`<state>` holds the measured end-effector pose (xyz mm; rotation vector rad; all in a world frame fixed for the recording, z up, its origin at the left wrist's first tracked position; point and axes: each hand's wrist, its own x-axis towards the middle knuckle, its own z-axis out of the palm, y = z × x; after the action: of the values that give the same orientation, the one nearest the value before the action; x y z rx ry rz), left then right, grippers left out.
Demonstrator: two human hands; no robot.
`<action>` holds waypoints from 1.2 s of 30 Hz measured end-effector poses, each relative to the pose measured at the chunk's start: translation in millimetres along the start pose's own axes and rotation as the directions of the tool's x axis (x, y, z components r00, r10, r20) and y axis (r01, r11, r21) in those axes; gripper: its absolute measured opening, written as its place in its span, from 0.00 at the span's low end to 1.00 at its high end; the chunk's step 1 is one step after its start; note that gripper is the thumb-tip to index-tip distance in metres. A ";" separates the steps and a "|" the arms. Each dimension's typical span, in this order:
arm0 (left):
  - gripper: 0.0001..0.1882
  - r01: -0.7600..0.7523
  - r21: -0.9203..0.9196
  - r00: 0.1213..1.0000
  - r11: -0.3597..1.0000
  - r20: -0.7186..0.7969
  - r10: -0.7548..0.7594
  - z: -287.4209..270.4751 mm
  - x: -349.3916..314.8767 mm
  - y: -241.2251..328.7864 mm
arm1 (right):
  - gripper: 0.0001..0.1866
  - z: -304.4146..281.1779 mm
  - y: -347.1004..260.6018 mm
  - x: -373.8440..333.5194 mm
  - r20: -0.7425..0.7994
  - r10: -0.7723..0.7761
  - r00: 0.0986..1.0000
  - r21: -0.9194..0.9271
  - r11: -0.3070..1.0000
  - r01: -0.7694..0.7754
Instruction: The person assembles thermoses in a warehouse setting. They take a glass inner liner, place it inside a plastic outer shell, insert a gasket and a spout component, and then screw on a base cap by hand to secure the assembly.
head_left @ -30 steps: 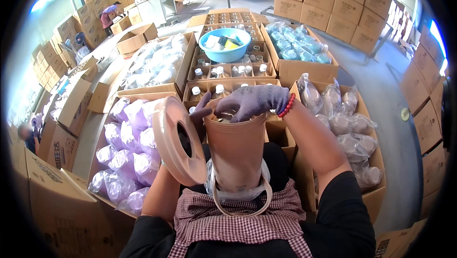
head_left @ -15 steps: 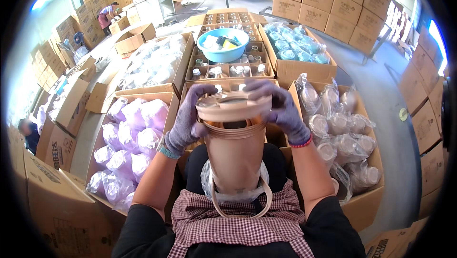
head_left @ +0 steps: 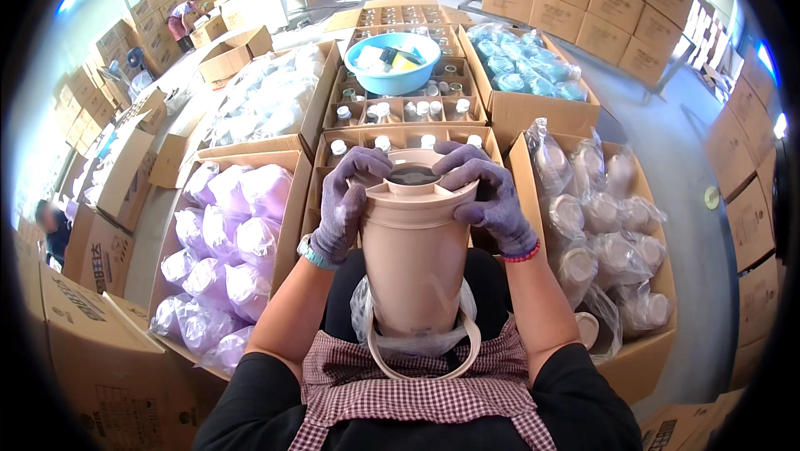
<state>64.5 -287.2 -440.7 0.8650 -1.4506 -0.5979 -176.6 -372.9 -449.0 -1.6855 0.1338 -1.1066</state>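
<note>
A beige plastic bucket [head_left: 414, 259] stands in my lap, its loop handle [head_left: 475, 343] hanging down on the near side. Clear plastic wrap [head_left: 362, 309] is bunched around its lower part. Across the bucket's mouth lies a beige lid [head_left: 408, 194] with a dark round opening in its top. Gloved in purple-grey, my left hand [head_left: 346, 201] curls its fingers over the lid's left edge, thumb against the side. On the opposite edge my right hand [head_left: 492, 193] grips likewise, fingers bent over the top and thumb at the rim.
Cartons surround me: lilac wrapped items [head_left: 221, 243] at left, beige wrapped ones [head_left: 600, 243] at right, blue ones [head_left: 525, 68] farther right. Ahead, a divided carton [head_left: 400, 130] holds capped bottles. A light-blue basin [head_left: 392, 64] rests on cartons beyond. Another person [head_left: 182, 22] bends over boxes far left.
The lid was held tilted above the bucket with a gap under it; it has come down onto the mouth. Both hands have moved with it, and my view has shifted slightly.
</note>
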 end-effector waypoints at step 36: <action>0.24 0.232 -0.526 0.952 0.818 -0.048 -0.301 19.0 -34.4 -68.4 | 0.13 45.7 -13.7 -37.8 -0.269 -0.143 0.952 -0.210 0.974 0.087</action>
<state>53.8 -302.0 -517.5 0.6623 -0.9770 -1.0689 -170.9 -313.5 -460.8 -1.7155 0.3391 -1.4612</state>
